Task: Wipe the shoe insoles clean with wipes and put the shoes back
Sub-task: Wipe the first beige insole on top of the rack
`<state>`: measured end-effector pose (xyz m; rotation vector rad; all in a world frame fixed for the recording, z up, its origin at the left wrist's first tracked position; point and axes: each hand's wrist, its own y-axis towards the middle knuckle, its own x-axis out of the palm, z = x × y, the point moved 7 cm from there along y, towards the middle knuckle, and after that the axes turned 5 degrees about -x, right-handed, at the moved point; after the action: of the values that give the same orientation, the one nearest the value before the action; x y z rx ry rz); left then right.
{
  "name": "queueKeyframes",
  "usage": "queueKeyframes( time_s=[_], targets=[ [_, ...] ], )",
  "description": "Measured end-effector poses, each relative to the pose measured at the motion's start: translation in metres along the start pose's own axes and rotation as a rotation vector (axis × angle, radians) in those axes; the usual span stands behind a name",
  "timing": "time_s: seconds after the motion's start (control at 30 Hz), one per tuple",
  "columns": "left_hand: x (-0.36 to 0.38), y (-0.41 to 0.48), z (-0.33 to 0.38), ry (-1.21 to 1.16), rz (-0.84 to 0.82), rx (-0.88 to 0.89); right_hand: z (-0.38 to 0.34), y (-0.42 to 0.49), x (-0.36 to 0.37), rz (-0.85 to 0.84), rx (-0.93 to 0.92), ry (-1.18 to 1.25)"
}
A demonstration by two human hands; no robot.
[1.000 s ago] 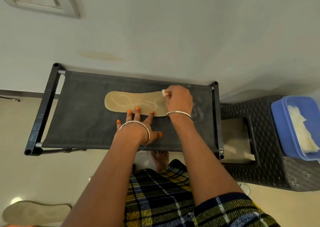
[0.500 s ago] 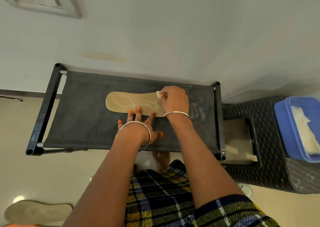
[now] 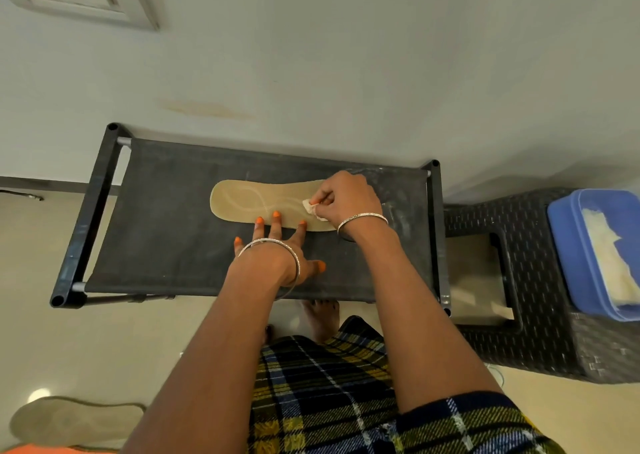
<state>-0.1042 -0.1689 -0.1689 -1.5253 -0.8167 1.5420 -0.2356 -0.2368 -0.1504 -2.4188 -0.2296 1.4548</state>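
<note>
Here we are, looking straight down at a black fabric-topped rack with a dark tube frame, pushed up against a pale wall, and the tan flat insole lies lengthwise across the middle of that fabric, its rounded toe pointing to our left. Our left hand is spread flat, palm on the fabric, fingers straight, with three orange-painted fingertips pressing down on the insole's near edge and gripping nothing. Our right hand is over the heel end, knuckles up, fingers curled in and pinching a small crumpled white wipe that touches the insole's surface right there. A thin silver bangle sits on each wrist. Off to the right, just beside the rack, stands a dark woven-pattern plastic stool, and on it a blue plastic tub with something white inside. It looks like a stack of wipes, though out at the edge of the view we can't be sure. Down in the bottom left corner, a second greyish insole lies on the cream floor, well apart from the rack. Below our arms we see a yellow-and-blue plaid garment, and a bare foot peeking out just under the rack's front rail.
</note>
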Motion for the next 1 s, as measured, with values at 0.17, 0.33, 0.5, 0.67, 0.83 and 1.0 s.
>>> queueKeyframes(
  time_s=[0.17, 0.33, 0.5, 0.67, 0.83, 1.0],
  targets=[
    [0.000, 0.001, 0.000, -0.007, -0.002, -0.003, 0.008, -0.002, -0.010, 0.214, 0.055, 0.038],
    [-0.002, -0.003, 0.000, -0.016, 0.000, 0.000, 0.006, 0.001, -0.005, 0.153, 0.052, 0.085],
    [-0.002, 0.000, -0.003, -0.016, 0.002, -0.001, 0.000, 0.003, -0.003, 0.102, 0.050, 0.030],
    [-0.001, 0.001, -0.003, -0.015, 0.002, -0.004, 0.000, 0.000, 0.001, -0.065, 0.036, -0.050],
    [-0.001, 0.001, -0.003, -0.015, 0.007, 0.000, 0.002, -0.001, -0.006, 0.203, 0.049, 0.062],
    [0.000, 0.003, -0.005, -0.020, 0.005, 0.010, 0.010, 0.006, 0.006, -0.064, 0.131, 0.012]
  ],
)
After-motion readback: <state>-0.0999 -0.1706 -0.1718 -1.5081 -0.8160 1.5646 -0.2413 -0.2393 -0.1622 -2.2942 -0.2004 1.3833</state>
